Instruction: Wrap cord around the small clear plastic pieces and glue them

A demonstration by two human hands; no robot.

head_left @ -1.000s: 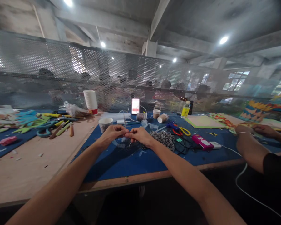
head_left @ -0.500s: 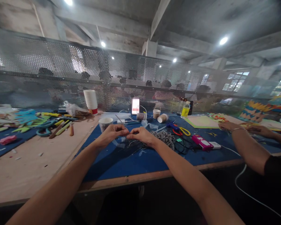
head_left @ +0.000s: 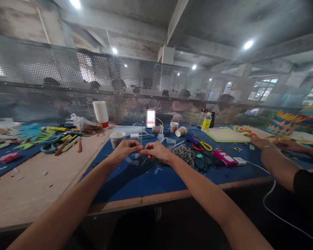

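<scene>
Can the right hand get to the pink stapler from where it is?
Probably yes: the right hand pinches a thin wire with the left hand; only the cord coil lies before the pink stapler.

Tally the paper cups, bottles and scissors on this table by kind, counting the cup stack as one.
Paper cups: 4, namely the white stack, one upright near the left hand, one upright by the divider, one lying on its side.
Bottles: 1, yellow-labelled.
Scissors: 2, teal-handled and yellow-handled.
Total: 7.
</scene>
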